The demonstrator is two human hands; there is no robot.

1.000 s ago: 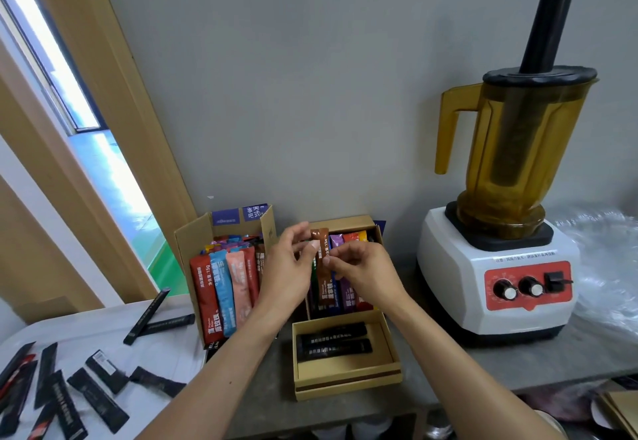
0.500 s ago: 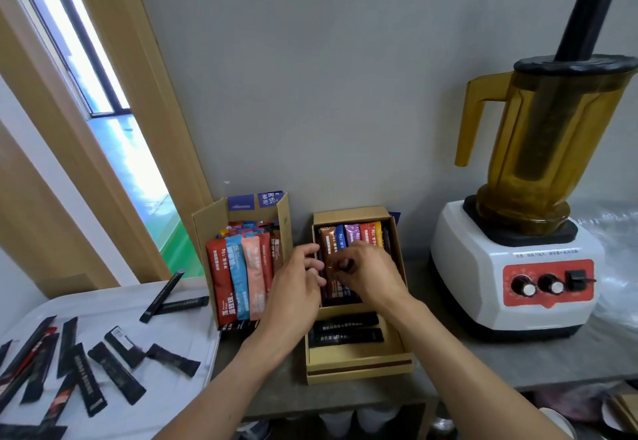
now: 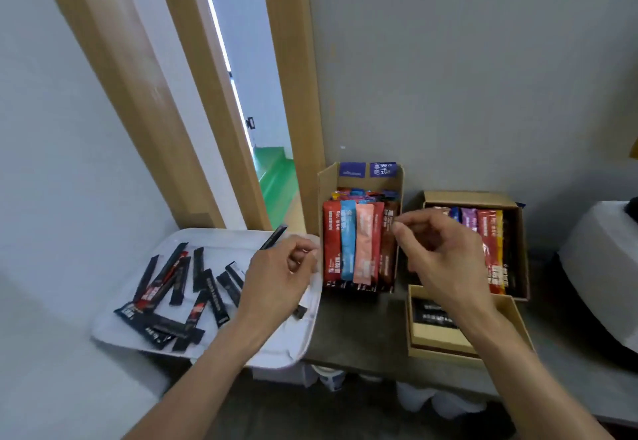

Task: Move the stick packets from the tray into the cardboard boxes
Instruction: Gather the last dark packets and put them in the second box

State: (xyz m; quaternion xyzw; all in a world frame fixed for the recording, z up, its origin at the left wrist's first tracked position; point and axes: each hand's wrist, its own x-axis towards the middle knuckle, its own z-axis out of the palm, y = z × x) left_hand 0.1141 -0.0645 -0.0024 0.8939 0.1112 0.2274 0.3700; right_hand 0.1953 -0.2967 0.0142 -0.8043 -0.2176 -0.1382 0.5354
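Note:
Several black stick packets [image 3: 210, 293] lie scattered on the white tray [image 3: 221, 237] at the left. My left hand [image 3: 279, 274] hovers over the tray's right side, fingers loosely curled, holding nothing. One black packet [image 3: 274, 236] lies against the tray's far rim just behind it. An upright cardboard box [image 3: 326, 182] holds coloured packets [image 3: 357, 243]. A second box [image 3: 516, 232] to its right holds more coloured packets. My right hand [image 3: 438, 253] hangs between the two boxes, thumb and forefinger tips together, with nothing in them. A low box [image 3: 445, 339] in front holds black packets.
The white base of a blender [image 3: 600, 267] stands at the right edge of the grey counter [image 3: 362, 332]. A grey wall runs close behind the boxes. A wooden door frame [image 3: 286, 94] rises left of them. The tray overhangs the counter's left end.
Both hands have left the right box with the brown packet now standing in it. My left hand swung left over the tray. The view has turned left, away from the blender.

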